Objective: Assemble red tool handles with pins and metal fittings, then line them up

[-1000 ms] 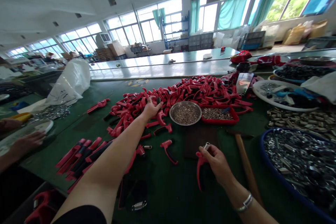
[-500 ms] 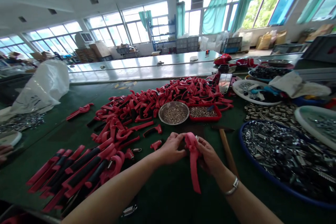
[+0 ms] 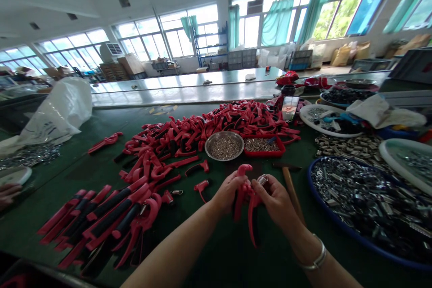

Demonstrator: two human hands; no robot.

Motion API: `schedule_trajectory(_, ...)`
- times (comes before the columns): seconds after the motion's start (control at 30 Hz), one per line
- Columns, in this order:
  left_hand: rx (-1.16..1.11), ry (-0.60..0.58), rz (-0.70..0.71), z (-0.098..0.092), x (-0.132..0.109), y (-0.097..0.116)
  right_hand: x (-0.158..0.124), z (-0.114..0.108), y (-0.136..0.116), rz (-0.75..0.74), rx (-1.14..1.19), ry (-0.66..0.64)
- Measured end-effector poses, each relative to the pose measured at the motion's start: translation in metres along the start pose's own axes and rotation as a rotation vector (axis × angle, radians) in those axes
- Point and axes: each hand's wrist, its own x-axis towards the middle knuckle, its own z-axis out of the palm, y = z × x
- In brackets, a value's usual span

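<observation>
My left hand [image 3: 230,193] is closed around a red plastic clamp [image 3: 243,191], whose curved jaw points up. Its two handles, with black on their inner faces, spread apart below. With thumb and fingers my right hand [image 3: 279,198] pinches a silvery coil spring [image 3: 262,180] beside the clamp; these fingers also lie against the clamp's right handle. Where the spring meets the clamp is hidden by the fingers. To the left of my left hand lies a single red clamp piece [image 3: 201,186]. A hammer [image 3: 293,193] rests by my right hand.
Loose red and black clamp parts form a large pile [image 3: 202,126]. Assembled-looking clamps [image 3: 114,211] lie at left. A metal bowl [image 3: 206,148] and red tray [image 3: 282,149] hold small metal pieces. A blue-rimmed tray [image 3: 309,184] of hardware stands right. Another person's hand [image 3: 8,193] shows at far left.
The clamp has turned in my hands and its two handles now show spread apart. The spring shows more clearly in my right fingers. Both hands shifted slightly.
</observation>
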Motion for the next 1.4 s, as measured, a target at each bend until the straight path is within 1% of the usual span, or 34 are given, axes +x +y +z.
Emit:
schedule_trajectory(0.07,-0.056,0.036,0.031,0.005,0.0,-0.004,-0.004,0.001,-0.005,-0.067,-0.13,0.104)
schedule_trajectory(0.13,-0.052,0.091,0.09,0.01,-0.003,-0.006,-0.006,0.001,-0.011,-0.109,-0.264,0.174)
schedule_trajectory(0.23,-0.02,0.181,0.146,0.019,-0.008,-0.008,-0.008,0.0,-0.019,-0.16,-0.471,0.203)
schedule_trajectory(0.3,0.024,0.237,0.165,0.022,-0.011,-0.009,-0.008,-0.001,-0.02,-0.185,-0.539,0.2)
schedule_trajectory(0.4,0.1,0.271,0.171,0.022,-0.011,-0.008,-0.009,-0.001,-0.02,-0.208,-0.531,0.194)
schedule_trajectory(0.57,0.173,0.263,0.147,0.018,-0.007,-0.006,-0.012,0.002,-0.022,-0.185,-0.531,0.193)
schedule_trajectory(0.77,0.449,0.28,0.223,0.019,-0.015,-0.005,-0.016,0.004,-0.019,-0.193,-0.539,0.191)
schedule_trajectory(0.83,0.504,0.292,0.28,0.019,-0.019,-0.005,-0.016,0.003,-0.015,-0.209,-0.574,0.16)
schedule_trajectory(0.9,0.518,0.296,0.301,0.018,-0.021,-0.007,-0.014,0.001,-0.011,-0.227,-0.628,0.089)
schedule_trajectory(0.93,0.506,0.283,0.277,0.017,-0.021,-0.009,-0.014,-0.001,-0.008,-0.23,-0.655,0.043)
schedule_trajectory(1.0,0.445,0.218,0.168,0.014,-0.021,-0.013,-0.012,-0.003,-0.004,-0.207,-0.701,-0.062)
schedule_trajectory(1.07,0.362,0.149,0.051,0.012,-0.02,-0.016,-0.013,-0.005,-0.002,-0.143,-0.742,-0.141)
schedule_trajectory(1.1,0.323,0.132,0.016,0.011,-0.02,-0.017,-0.013,-0.006,-0.001,-0.109,-0.762,-0.161)
schedule_trajectory(1.17,0.258,0.129,-0.01,0.011,-0.019,-0.018,-0.014,-0.007,-0.001,-0.059,-0.786,-0.175)
schedule_trajectory(1.23,0.225,0.131,-0.009,0.011,-0.019,-0.018,-0.015,-0.008,-0.001,-0.042,-0.768,-0.208)
schedule_trajectory(1.33,0.249,0.13,-0.002,0.01,-0.018,-0.02,-0.016,-0.008,0.0,-0.039,-0.739,-0.274)
schedule_trajectory(1.4,0.273,0.136,0.001,0.009,-0.018,-0.022,-0.017,-0.007,0.001,-0.022,-0.787,-0.272)
